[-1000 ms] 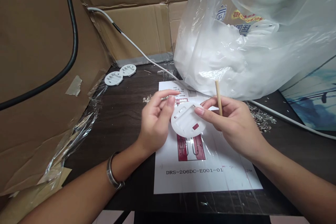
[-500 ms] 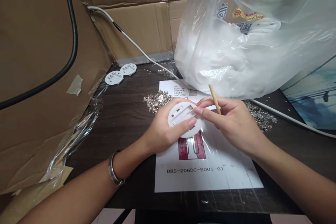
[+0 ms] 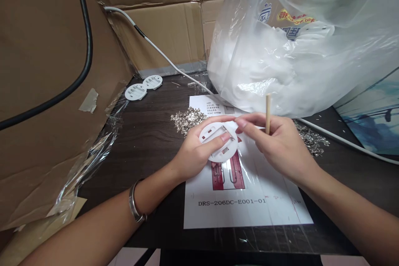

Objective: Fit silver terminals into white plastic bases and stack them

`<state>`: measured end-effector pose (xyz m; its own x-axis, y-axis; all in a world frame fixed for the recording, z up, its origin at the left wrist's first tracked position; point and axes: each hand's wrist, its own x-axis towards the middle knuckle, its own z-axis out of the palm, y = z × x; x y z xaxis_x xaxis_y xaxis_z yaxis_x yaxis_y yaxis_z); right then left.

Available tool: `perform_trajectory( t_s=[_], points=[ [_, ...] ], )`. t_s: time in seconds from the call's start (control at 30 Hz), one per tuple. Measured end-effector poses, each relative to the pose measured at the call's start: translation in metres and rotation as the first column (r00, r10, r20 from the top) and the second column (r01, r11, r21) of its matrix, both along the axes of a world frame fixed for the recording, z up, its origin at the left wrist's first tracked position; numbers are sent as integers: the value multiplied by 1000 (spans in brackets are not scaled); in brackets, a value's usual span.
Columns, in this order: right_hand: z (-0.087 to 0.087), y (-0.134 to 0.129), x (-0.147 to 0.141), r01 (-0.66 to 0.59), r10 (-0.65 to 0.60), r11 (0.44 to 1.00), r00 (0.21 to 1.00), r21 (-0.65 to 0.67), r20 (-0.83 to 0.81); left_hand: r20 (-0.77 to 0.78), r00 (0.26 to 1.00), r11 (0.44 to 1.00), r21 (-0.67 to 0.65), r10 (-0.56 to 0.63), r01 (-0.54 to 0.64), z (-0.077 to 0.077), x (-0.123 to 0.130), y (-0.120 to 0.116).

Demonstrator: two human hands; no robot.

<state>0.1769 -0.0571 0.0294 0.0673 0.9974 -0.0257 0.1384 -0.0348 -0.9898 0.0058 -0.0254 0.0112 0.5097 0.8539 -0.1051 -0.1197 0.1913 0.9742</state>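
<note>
A round white plastic cover [image 3: 218,156] with rectangular slots is gripped in my left hand [image 3: 195,149], the thumb lying across its recess. At the cover's right edge, the thumb and index finger of my right hand [image 3: 274,137] are pinched together; anything tiny between them is hidden. A thin wooden stick [image 3: 268,112] stands upright out of my right hand, held by the other fingers. Just beyond my left hand lies a pile of small metal clips [image 3: 187,119]. More metal pieces [image 3: 313,139] are heaped behind my right hand.
Beneath my hands a printed sheet [image 3: 249,214] is taped to the dark table [image 3: 149,133]. Two white covers [image 3: 136,92] rest at the back left. A large plastic bag of white parts [image 3: 262,70] stands at the back right. A white cable [image 3: 168,60] crosses behind.
My right fingers have moved from over the cover's slots to its right edge. The wooden stick has swung more upright and rightward. My left thumb has slid up into the recess.
</note>
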Motion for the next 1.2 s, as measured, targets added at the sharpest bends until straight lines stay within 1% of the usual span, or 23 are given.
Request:
perform_trajectory(
  t_s=[0.03,0.1,0.17,0.2,0.23,0.27,0.3,0.33,0.37,0.43,0.5,0.57,0.63,0.7,0.77,0.9,0.97,1.07,1.2],
  points=[
    [-1,1,1,42,-41,999,998,7,-38,-21,1000,1000,-13,20,-20,0,0,0],
    [-5,2,4,99,-90,994,981,48,-172,-62,997,998,-47,46,-49,1,1,-1],
    [-8,4,8,111,-77,988,954,103,-290,-81,995,996,-57,61,-65,1,2,-1],
    [-8,5,10,89,-55,990,957,110,-286,-85,995,997,-57,56,-61,1,3,-1],
    [-9,5,11,51,-26,993,972,104,-232,-87,995,997,-58,46,-51,1,3,-1],
    [-9,5,13,-6,18,996,991,92,-130,-88,995,997,-58,36,-41,1,3,-1],
    [-8,5,15,-73,73,994,997,80,0,-89,996,998,-55,28,-33,1,3,-1],
    [-7,4,16,-141,131,987,982,72,135,-92,996,998,-52,20,-24,1,3,-1],
    [-6,4,17,-203,178,976,950,76,257,-93,996,999,-44,14,-18,0,3,-1],
    [-4,4,18,-287,215,952,873,104,438,-98,995,1000,-15,0,-2,-1,2,-1],
    [-4,5,17,-315,204,944,789,97,579,-100,995,1000,18,-8,10,-2,2,-1],
    [-6,7,17,-309,158,945,715,105,681,-105,994,1000,29,-9,12,-2,2,-1],
    [-10,8,17,-288,97,947,675,141,731,-108,994,1000,12,-12,14,-2,2,-1],
    [-13,9,17,-270,42,945,662,185,749,-117,993,1000,0,-19,19,-2,2,-2],
    [-14,10,18,-266,15,941,647,208,762,-130,992,999,33,-4,8,-2,1,-2],
    [-14,11,19,-275,6,937,626,214,780,-166,985,985,174,52,-23,-2,1,-2],
    [-13,11,20,-282,13,937,618,206,786,-202,976,975,220,77,-31,-2,2,-2],
    [-13,11,19,-285,18,939,598,192,801,-247,964,966,258,98,-32,-2,3,-1],
    [-14,10,18,-278,8,943,573,185,820,-266,959,962,272,98,-23,-3,3,0]
  ],
)
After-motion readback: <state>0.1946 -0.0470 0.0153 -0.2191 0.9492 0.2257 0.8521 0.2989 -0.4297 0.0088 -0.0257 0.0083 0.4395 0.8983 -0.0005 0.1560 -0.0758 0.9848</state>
